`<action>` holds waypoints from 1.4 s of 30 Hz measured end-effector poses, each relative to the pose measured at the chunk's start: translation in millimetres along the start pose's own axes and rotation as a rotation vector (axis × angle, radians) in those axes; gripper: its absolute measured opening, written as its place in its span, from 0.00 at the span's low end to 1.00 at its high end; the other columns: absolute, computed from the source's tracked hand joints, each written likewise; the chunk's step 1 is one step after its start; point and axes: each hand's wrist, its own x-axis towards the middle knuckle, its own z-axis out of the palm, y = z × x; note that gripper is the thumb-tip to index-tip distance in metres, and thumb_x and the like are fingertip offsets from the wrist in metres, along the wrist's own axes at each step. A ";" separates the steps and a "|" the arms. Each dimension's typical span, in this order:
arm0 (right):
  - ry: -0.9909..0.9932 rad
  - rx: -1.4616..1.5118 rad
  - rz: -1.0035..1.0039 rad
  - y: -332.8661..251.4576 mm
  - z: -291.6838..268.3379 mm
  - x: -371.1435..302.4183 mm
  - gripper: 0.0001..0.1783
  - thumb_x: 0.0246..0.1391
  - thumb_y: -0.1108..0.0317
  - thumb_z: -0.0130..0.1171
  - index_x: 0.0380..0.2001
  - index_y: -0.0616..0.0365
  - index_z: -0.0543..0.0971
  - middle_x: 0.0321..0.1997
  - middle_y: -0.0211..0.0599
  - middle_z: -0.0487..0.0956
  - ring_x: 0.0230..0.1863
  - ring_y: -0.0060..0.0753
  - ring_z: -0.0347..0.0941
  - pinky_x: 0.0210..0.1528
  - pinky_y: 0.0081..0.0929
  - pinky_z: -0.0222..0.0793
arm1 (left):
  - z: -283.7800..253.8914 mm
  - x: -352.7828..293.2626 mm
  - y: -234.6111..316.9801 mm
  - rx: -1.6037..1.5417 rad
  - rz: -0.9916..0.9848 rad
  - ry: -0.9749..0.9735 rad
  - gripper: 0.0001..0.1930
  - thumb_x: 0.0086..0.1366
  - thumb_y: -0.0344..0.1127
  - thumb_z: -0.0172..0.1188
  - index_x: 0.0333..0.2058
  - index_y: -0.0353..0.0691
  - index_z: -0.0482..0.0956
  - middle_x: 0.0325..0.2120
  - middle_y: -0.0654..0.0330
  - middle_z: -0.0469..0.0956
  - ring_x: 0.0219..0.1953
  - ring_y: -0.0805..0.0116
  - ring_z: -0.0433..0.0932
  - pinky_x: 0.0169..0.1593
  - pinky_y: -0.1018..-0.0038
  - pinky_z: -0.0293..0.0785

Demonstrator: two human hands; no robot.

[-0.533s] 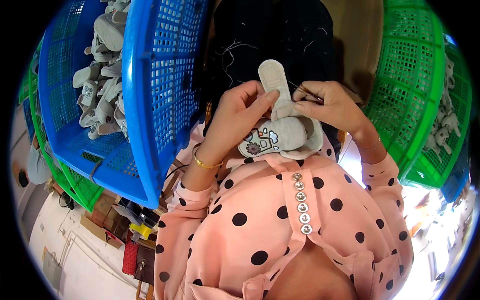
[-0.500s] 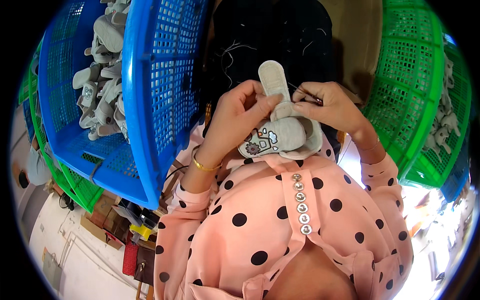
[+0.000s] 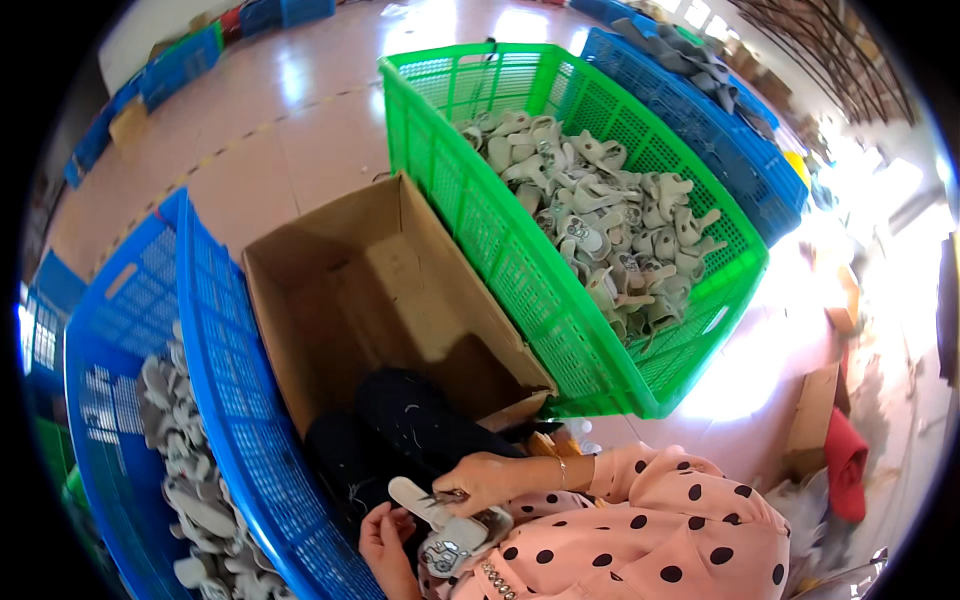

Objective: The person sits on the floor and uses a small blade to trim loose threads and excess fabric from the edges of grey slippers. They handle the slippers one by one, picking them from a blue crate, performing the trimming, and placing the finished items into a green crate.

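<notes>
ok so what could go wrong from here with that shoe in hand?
1. The right hand pinches something small and dark at the sole of the grey baby shoe, close to the fingers of the left hand; a slip might nick them.
2. The blue crate and the green crate both hold look-alike grey shoes, so this one could land in the wrong crate.

My left hand [image 3: 385, 535] is half hidden under the small grey shoe [image 3: 440, 520], its wrist cut off by the lower edge. What my right hand [image 3: 485, 480] pinches at the sole is too small to tell. The blue crate [image 3: 215, 400] runs out of frame.
</notes>
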 end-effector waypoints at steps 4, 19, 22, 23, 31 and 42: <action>0.046 -0.078 -0.012 -7.1 -10.3 0.2 0.13 0.48 0.59 0.61 0.28 0.58 0.75 0.19 0.43 0.75 0.22 0.47 0.73 0.24 0.37 0.65 | 9.6 4.5 26.6 0.274 -0.030 -0.324 0.08 0.69 0.33 0.55 0.36 0.34 0.78 0.26 0.64 0.76 0.28 0.80 0.71 0.32 0.81 0.68; 0.057 -0.036 -0.081 9.9 -3.8 11.6 0.14 0.50 0.58 0.60 0.26 0.58 0.75 0.19 0.44 0.75 0.21 0.47 0.72 0.24 0.38 0.63 | -6.2 6.8 15.3 0.227 0.056 -0.214 0.07 0.67 0.28 0.55 0.42 0.34 0.76 0.33 0.63 0.77 0.36 0.76 0.73 0.43 0.79 0.71; 0.035 -0.035 -0.096 2.6 -6.3 12.8 0.14 0.50 0.57 0.60 0.26 0.58 0.75 0.19 0.43 0.75 0.21 0.47 0.72 0.24 0.38 0.63 | -2.3 1.2 16.5 0.318 -0.045 -0.392 0.08 0.65 0.34 0.61 0.38 0.35 0.78 0.25 0.68 0.76 0.24 0.81 0.68 0.26 0.81 0.63; 0.025 -0.033 -0.096 0.2 -7.6 12.2 0.14 0.51 0.57 0.60 0.26 0.58 0.75 0.19 0.43 0.75 0.21 0.46 0.73 0.24 0.38 0.63 | 7.7 -3.5 20.5 0.321 -0.070 -0.365 0.09 0.65 0.35 0.62 0.38 0.34 0.79 0.23 0.68 0.75 0.22 0.82 0.66 0.24 0.81 0.60; 0.075 -0.068 -0.114 1.0 -8.2 4.0 0.14 0.51 0.56 0.60 0.30 0.56 0.76 0.21 0.45 0.76 0.24 0.47 0.75 0.26 0.38 0.66 | 4.9 13.2 16.9 0.295 -0.079 -0.407 0.08 0.62 0.32 0.61 0.35 0.30 0.81 0.26 0.63 0.80 0.26 0.76 0.75 0.30 0.77 0.71; 0.031 0.084 -0.020 -0.3 10.8 8.4 0.14 0.50 0.58 0.63 0.33 0.59 0.80 0.22 0.46 0.77 0.20 0.32 0.75 0.25 0.28 0.70 | -19.4 22.8 15.8 0.428 -0.016 -0.541 0.11 0.57 0.34 0.66 0.32 0.30 0.83 0.25 0.62 0.83 0.29 0.81 0.77 0.33 0.80 0.74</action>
